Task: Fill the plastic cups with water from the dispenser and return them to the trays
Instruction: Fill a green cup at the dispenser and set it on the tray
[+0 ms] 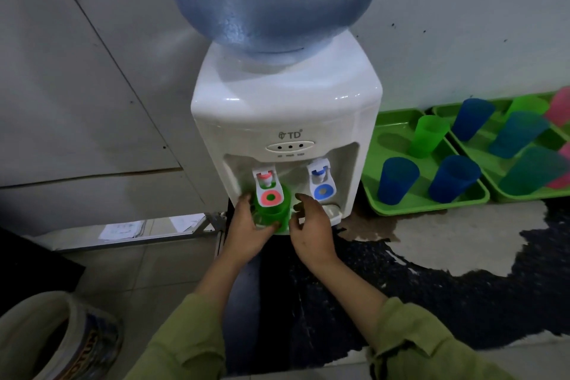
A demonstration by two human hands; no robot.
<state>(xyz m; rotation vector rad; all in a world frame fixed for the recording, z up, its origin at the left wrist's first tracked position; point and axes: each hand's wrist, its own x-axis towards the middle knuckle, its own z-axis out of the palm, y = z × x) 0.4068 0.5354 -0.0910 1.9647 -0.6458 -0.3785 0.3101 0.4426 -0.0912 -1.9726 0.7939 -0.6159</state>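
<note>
A white water dispenser [287, 120] with a blue bottle [274, 0] on top stands against the wall. A green plastic cup [276, 211] sits under its red left tap [267, 187]. My left hand [248, 224] grips the cup from the left side. My right hand [311, 225] hovers just right of the cup with fingers spread, holding nothing. The blue right tap [320, 183] has nothing beneath it. To the right, a green tray [398, 210] carries two blue cups [398, 180] and a green cup [427, 136].
A second green tray [493, 182] further right holds several blue, green and pink cups. A dark wet patch [431, 287] spreads over the floor below the dispenser. A large pale bucket [58, 339] stands at the bottom left. White panels [77, 86] line the left.
</note>
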